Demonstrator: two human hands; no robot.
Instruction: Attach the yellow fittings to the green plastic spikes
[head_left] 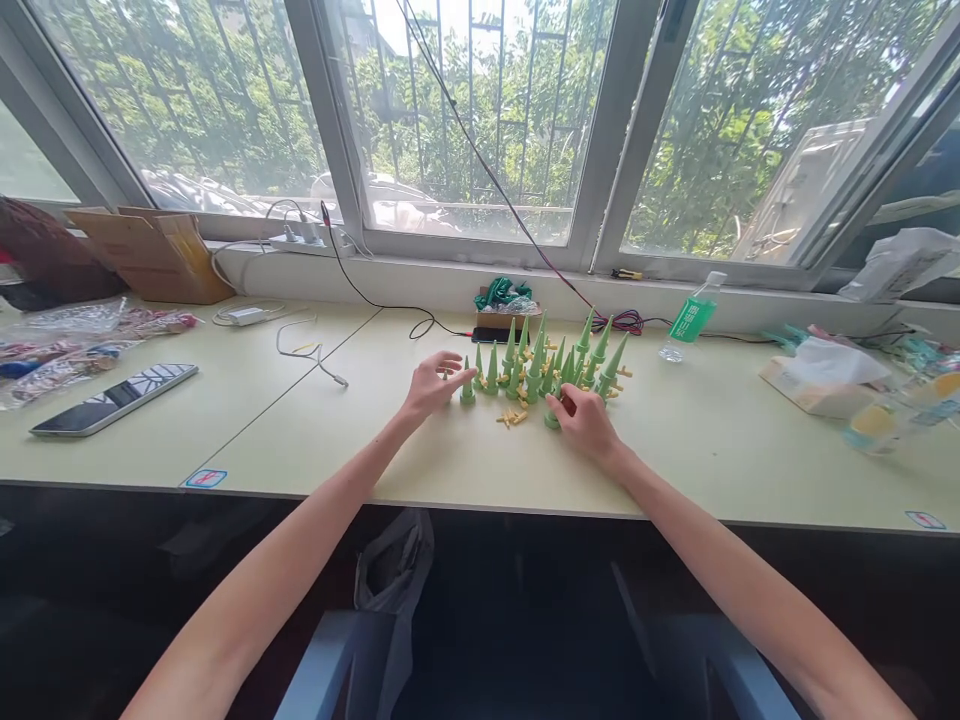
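Note:
Several pointed green plastic cones stand upright in a cluster on the pale table, some with small yellow pieces at their bases. My left hand is at the cluster's left edge, fingers apart, its thumb reaching to the tip of a short green cone. At the front right, my right hand has its fingers curled round a green cone; the hand partly hides this cone. Between my hands lies a small pile of loose yellow pieces.
Behind the cones sit a small box of green material and a dark phone. A bottle with a green label and a tissue box stand right. Leftward lie a tablet-like device, cables and plastic bags.

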